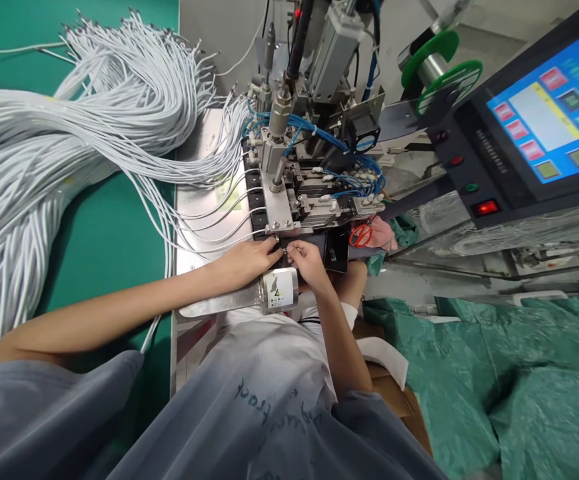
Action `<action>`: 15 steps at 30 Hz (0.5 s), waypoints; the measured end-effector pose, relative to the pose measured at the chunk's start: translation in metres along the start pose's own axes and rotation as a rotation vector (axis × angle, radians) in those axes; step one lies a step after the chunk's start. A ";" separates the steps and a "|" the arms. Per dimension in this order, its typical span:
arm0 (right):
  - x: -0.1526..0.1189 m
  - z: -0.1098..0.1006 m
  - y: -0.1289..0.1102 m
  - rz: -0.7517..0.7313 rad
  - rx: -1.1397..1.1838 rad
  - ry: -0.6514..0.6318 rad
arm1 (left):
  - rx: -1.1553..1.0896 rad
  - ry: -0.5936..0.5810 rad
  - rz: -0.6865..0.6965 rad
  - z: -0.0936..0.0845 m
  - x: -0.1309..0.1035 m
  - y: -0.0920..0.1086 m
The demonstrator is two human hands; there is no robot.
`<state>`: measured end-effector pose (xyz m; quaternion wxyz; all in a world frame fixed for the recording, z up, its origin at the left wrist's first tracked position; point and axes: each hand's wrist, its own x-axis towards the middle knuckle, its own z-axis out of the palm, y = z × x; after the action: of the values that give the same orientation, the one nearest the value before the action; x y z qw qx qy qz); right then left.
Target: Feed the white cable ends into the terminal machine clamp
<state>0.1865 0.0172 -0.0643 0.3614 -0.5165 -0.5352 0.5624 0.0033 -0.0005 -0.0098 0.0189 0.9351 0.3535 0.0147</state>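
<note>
While the big green table (104,240) takes up the whole left side, most of it is buried under a huge bundle of white cables (34,153) fanning out toward the machine (309,133) in the middle. Off to the far right there's a touchscreen panel (554,107) lit up blue, and green plastic sheeting (494,373) is heaped on the near right. A few cable ends run across the metal plate (204,220) into the black fixture. The person's left hand (249,260) and right hand (306,260) meet right at the near edge of the machine, fingertips pinched together on a tiny cable end (283,251) between them. Red scissors (360,235) sit just right of the hands.
</note>
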 end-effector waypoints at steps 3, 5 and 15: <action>0.001 0.001 0.003 0.011 0.015 -0.053 | -0.020 0.004 -0.013 -0.004 0.000 0.000; 0.001 0.002 0.005 -0.002 0.018 -0.081 | -0.020 -0.003 -0.026 -0.008 -0.001 0.000; -0.002 -0.001 0.000 -0.099 -0.125 0.127 | 0.015 -0.103 -0.172 -0.031 -0.010 0.004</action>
<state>0.1878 0.0155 -0.0635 0.3889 -0.5456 -0.5702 0.4753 -0.0027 -0.0094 0.0210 0.0312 0.9010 0.4311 -0.0375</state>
